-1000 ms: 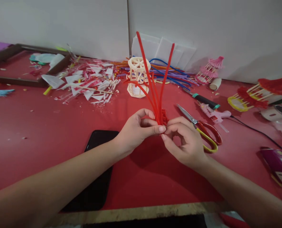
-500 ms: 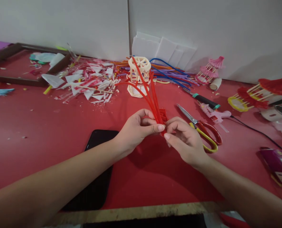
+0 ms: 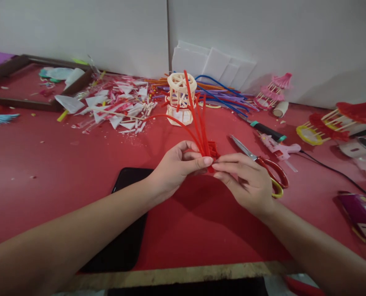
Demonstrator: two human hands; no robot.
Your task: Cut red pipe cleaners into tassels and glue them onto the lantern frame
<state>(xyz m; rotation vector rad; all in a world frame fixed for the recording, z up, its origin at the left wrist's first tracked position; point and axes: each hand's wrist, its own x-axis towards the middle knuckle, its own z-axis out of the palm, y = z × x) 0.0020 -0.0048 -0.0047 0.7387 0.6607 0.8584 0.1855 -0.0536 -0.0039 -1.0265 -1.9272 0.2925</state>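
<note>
Evidently, slim fuzzy red pipe cleaners (image 3: 205, 149) are gathered at base above flat red tabletop (image 3: 183, 242); left hand (image 3: 179, 168) pinches them. Right hand (image 3: 249, 181) meets base, grip or mere touch hard to tell. Upper ends fan loose, unjoined.

- Pipe cleaners (image 3: 205, 144): plain bright red
- Bench (image 3: 62, 176): duller red
- Lattice model (image 3: 178, 89), twelve o'clock: cream
- Loose stems (image 3: 223, 97), one o'clock: blue, purple, orange
- Scissor handles (image 3: 279, 167), three o'clock: red, yellow
- Frame (image 3: 22, 104), ten o'clock: dark brown
</note>
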